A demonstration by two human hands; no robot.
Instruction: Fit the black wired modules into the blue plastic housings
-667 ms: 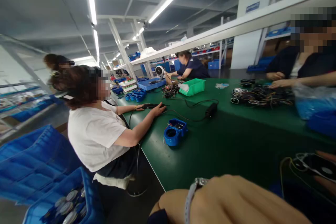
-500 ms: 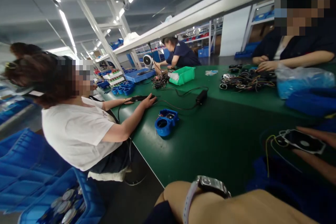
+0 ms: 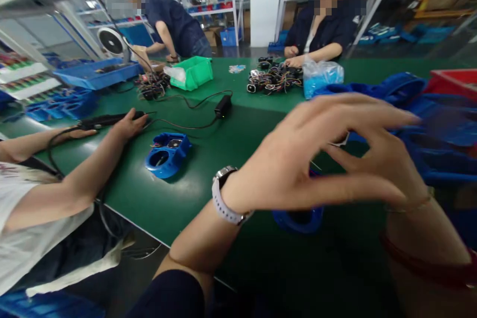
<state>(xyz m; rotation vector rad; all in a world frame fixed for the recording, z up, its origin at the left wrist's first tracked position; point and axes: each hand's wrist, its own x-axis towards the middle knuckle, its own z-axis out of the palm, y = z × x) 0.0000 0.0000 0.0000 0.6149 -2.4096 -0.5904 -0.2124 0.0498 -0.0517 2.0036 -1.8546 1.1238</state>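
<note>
My left hand (image 3: 298, 159), with a watch on its wrist, hovers over the bench at right of centre. Its thumb and fingers are stretched apart with nothing between them. Behind it, partly covered, my right hand (image 3: 391, 166) has its fingers curled at a dark part with a pale rim (image 3: 340, 140). Only a sliver of that part shows. Below my hands a blue plastic housing (image 3: 303, 223) with a round opening lies on the green bench, its upper portion hidden by my left hand. A similar blue housing (image 3: 167, 155), holding a dark wired part, lies to the left.
A co-worker's hand (image 3: 130, 124) rests by a black corded tool (image 3: 102, 120) at left. A black box on a cable (image 3: 222, 106), a green bin (image 3: 197, 72) and a wired-parts heap (image 3: 276, 78) lie farther back. Blue housings (image 3: 395, 89) pile up right, beside a red bin (image 3: 454, 82).
My view has swung right. My left hand has risen into sight in front of my right hand, covering much of the dark pale-rimmed part.
</note>
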